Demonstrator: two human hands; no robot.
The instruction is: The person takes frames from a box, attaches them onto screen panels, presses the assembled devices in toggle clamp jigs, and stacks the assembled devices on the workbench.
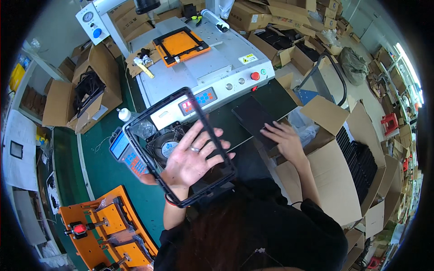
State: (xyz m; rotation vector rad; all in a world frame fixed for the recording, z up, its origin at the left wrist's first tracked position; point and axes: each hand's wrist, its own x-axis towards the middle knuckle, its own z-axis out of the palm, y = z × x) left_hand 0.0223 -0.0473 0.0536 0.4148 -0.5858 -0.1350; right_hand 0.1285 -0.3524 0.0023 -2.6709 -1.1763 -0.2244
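My left hand [192, 156] is raised palm up and holds a black rectangular frame [149, 165]. Its fingertips reach the frame's right bar and the thumb lies by the left bar; a ring is on one finger. The frame is tilted, with a large opening in its middle. To the right, my right hand [285, 141] has its fingers stretched out over the near end of a flat black panel [253, 115], touching it. That panel lies at the edge of the dark green bench, partly under the fingers.
A bench machine [219, 97] with a red button stands ahead, an orange fixture [181, 45] on its bed. A fan [168, 145], a blue keypad device [129, 153] and a white-capped bottle [124, 114] sit behind the frame. Orange clamp jig [108, 226] lies lower left; open cartons [323, 180] crowd the right.
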